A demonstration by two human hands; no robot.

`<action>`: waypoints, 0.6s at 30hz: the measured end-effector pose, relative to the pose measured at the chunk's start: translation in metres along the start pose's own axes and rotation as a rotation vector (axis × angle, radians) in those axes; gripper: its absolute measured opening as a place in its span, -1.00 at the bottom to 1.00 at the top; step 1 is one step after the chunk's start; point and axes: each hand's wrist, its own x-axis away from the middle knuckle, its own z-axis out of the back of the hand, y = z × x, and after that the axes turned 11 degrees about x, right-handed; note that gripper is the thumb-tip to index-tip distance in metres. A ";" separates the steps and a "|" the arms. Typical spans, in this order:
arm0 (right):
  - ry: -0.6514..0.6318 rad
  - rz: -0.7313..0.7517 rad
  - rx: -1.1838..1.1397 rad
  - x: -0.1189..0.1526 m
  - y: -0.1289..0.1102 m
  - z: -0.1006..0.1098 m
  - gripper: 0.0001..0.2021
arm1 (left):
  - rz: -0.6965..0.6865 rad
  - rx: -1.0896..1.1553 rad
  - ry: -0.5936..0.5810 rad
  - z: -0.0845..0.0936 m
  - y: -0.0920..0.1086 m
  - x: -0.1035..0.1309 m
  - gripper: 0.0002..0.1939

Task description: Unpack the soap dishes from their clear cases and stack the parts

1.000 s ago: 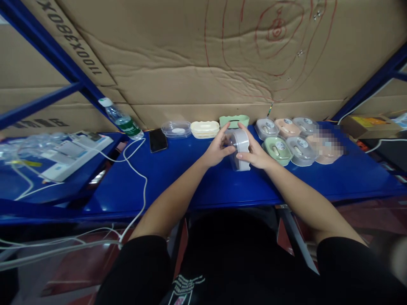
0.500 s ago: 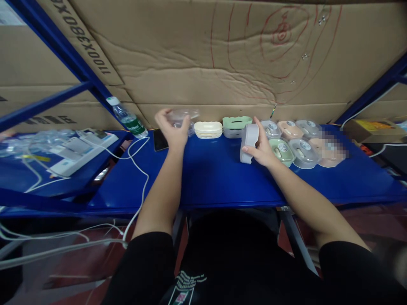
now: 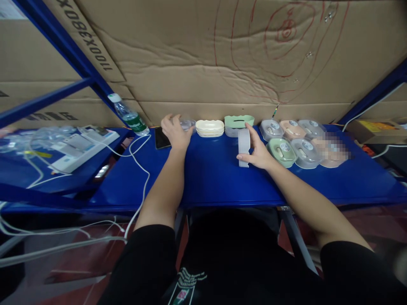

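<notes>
My left hand [image 3: 176,133] is curled around clear plastic lids [image 3: 188,124] at the back of the blue table; its fingers partly hide them. My right hand [image 3: 257,150] grips a grey wavy-rimmed plastic box [image 3: 243,147], tipped on its side with thumb and fingers at its edges. Between the hands, at the back, stand a stack of cream wavy-rimmed boxes [image 3: 210,128] and a green box [image 3: 239,121] on top of a grey one [image 3: 232,131].
Several lidded boxes [image 3: 281,151] in green, grey and pink stand at the right, one blurred out. A water bottle [image 3: 133,120], a black phone [image 3: 162,139] and white cables [image 3: 148,173] are on the left. Cardboard [image 3: 178,55] walls the back.
My left hand has come down with the clear lid to the clear pieces at the back. My right hand has turned the grey box more upright on its side, slightly leftward.
</notes>
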 end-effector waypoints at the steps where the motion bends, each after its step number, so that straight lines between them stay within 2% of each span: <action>1: -0.002 0.004 0.004 0.000 0.000 0.000 0.48 | -0.001 -0.011 -0.020 0.000 0.001 0.001 -0.34; 4: -0.012 0.013 0.011 0.000 0.001 -0.001 0.47 | 0.001 -0.020 -0.053 0.002 0.002 0.003 -0.34; 10: -0.012 -0.004 0.015 0.000 0.001 0.000 0.51 | 0.018 0.042 -0.022 0.004 -0.004 0.002 -0.18; 18: -0.022 -0.009 0.023 0.000 -0.002 0.003 0.52 | 0.023 0.155 0.012 0.006 -0.014 -0.003 -0.44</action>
